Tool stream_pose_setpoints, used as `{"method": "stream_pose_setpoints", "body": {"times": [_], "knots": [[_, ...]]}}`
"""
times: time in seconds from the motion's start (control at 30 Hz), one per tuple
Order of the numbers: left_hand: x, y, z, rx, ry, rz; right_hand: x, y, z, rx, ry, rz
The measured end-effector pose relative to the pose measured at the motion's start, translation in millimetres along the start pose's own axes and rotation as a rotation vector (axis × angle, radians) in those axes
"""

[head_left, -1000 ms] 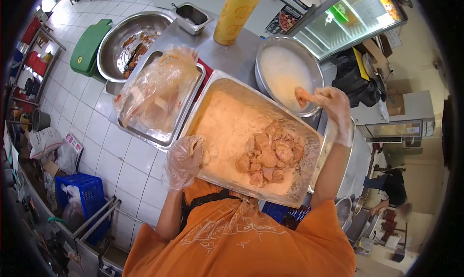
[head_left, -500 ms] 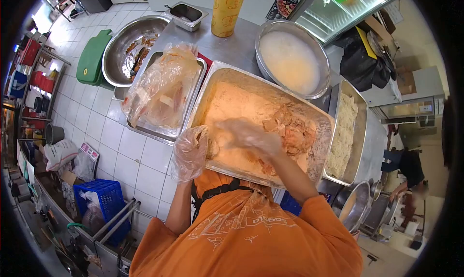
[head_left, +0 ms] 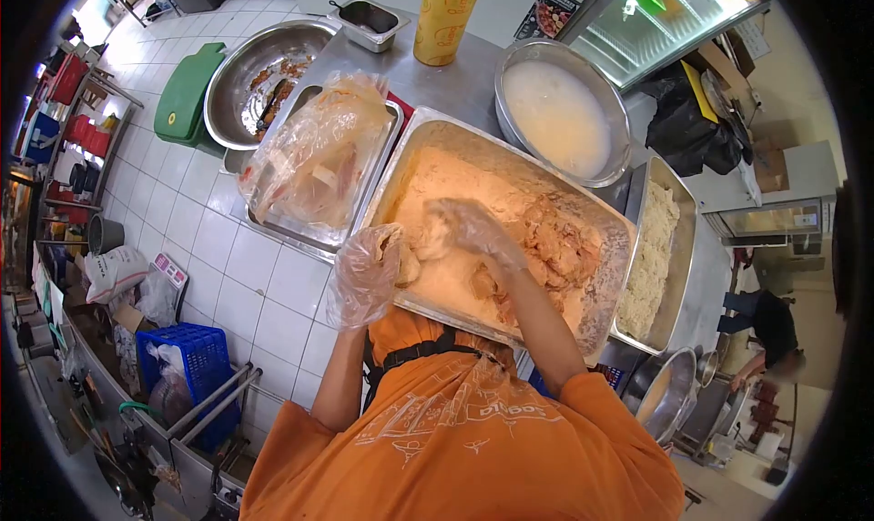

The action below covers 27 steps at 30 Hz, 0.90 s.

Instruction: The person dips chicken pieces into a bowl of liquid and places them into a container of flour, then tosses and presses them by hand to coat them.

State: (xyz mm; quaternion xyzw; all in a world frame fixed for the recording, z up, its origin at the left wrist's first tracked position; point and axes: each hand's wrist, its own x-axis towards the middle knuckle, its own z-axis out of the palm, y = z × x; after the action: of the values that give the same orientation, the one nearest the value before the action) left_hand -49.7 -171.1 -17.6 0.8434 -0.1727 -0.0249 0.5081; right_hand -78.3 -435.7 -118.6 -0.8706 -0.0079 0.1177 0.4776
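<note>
A deep metal tray (head_left: 428,125) of orange-tinted flour (head_left: 460,180) lies in front of me. My left hand (head_left: 362,280), in a clear plastic glove, is closed at the tray's left edge around a flour-coated piece of meat (head_left: 390,244). Inside the tray, my gloved right hand (head_left: 478,234) curls its fingers over a floured clump (head_left: 431,239), which looks like coated meat; the fingers are slightly blurred. Beside that hand, raw marinated meat (head_left: 560,243) is heaped on the flour at the right. Another coated lump (head_left: 407,268) rests near my left hand.
A plastic bag (head_left: 319,161) covers a tray at left. Behind stand a bowl of cloudy liquid (head_left: 560,121), a yellow cylinder (head_left: 448,20) and a small steel container (head_left: 369,22). A tray of pale coated food (head_left: 651,257) adjoins at right. Another person (head_left: 774,330) works farther right.
My right hand has gone from a blurred, flatter sweep to fingers curled over the floured clump. My left hand keeps its hold at the tray edge. The whole view has shifted slightly.
</note>
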Motion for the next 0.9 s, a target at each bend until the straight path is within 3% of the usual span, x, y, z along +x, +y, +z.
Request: {"method": "stream_pose_setpoints", "body": {"times": [0.03,0.1,0.17,0.33,0.47,0.53,0.63,0.7,0.77,0.9], "knots": [[1,3,-1,0.011,-0.007,-0.011,-1,9,-5,0.044,0.129,-0.09],[2,4,1,0.006,-0.005,0.01,-2,32,-1,-0.422,0.293,-0.063],[2,-2,3,-0.022,0.023,0.069,-2,40,-1,-0.64,0.329,-0.027],[3,0,3,0.003,0.0,0.067,-15,-32,12,-0.574,0.234,-0.038],[3,1,1,0.016,0.008,0.089,-5,19,49,-0.537,0.056,0.16],[2,-1,1,0.059,0.011,0.09,4,-20,12,-0.422,-0.062,0.169],[1,-10,4,0.04,0.023,0.099,-1,-34,-14,-0.198,0.033,0.204],[2,-9,6,0.014,0.016,0.09,-16,-47,-6,0.561,0.297,0.121],[2,-4,3,0.012,-0.006,0.064,-22,-45,-2,0.586,0.442,0.04],[3,1,0,0.044,-0.018,0.092,-18,8,-3,-0.838,0.391,-0.065]]}}
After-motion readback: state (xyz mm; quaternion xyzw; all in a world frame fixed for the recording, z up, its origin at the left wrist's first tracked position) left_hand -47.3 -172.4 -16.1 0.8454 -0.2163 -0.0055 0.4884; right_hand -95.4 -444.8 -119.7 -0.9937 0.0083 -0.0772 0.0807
